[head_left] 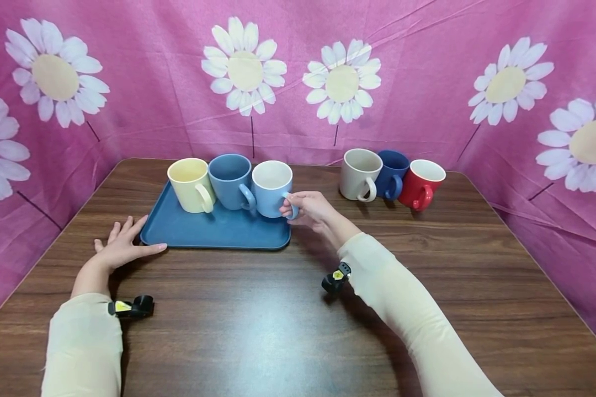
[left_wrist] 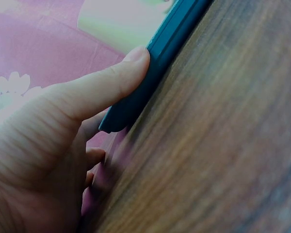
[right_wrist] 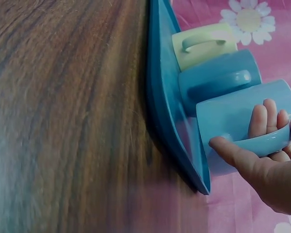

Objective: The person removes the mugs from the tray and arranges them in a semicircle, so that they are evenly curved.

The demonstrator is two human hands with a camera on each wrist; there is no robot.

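Note:
My right hand [head_left: 308,210] holds a light blue mug [head_left: 270,199] by its handle, with fingers through the loop in the right wrist view. The mug stands at the right end of a blue tray [head_left: 218,236]. Beside it on the tray are a darker blue mug [head_left: 230,184] and a pale yellow mug [head_left: 189,190], in a row with handles toward the right front. At the tray's front left corner, my left hand [head_left: 121,248] lies with fingers spread. Its thumb [left_wrist: 119,82] is straight and touches the tray's rim.
To the right on the wooden table [head_left: 218,331] stand a grey mug [head_left: 354,179], a navy blue mug [head_left: 386,179] and a red mug [head_left: 417,190], close together near the back edge. A pink cloth [head_left: 288,132] with daisies hangs behind and along both sides.

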